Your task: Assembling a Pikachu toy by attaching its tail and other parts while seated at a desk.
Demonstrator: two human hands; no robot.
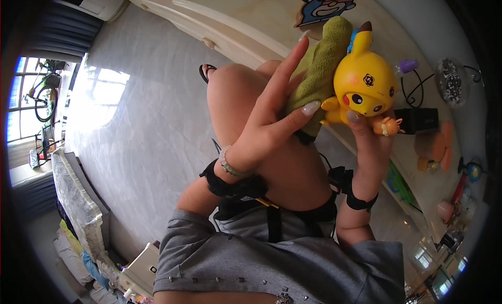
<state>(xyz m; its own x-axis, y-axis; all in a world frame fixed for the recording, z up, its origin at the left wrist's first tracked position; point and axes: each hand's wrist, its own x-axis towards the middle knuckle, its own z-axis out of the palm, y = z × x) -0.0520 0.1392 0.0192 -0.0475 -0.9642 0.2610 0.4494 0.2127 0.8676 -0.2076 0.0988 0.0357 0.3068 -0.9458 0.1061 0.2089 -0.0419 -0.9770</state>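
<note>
My right hand (372, 155) grips a yellow cartoon figurine (361, 76) low on its body, thumb across the front. The figurine is tilted and has a large head, an ear with a dark tip and red cheeks. A small orange animal figure (388, 127) sits by its base, next to my fingers. In my left hand (264, 121) is an olive-green cloth (323, 61), bunched up and lying along the figurine's left side. The left thumb presses on the cloth and the index finger stretches upward; the other fingers are hidden behind the cloth.
A pale cabinet top (261, 21) runs beyond my hands. On it stand a blue cartoon cut-out (329, 6), a black box (421, 120), a purple-capped item (408, 66) and orange round pieces (439, 144). Grey floor (151, 121) spreads on the left, with a plastic-wrapped mattress (78, 194).
</note>
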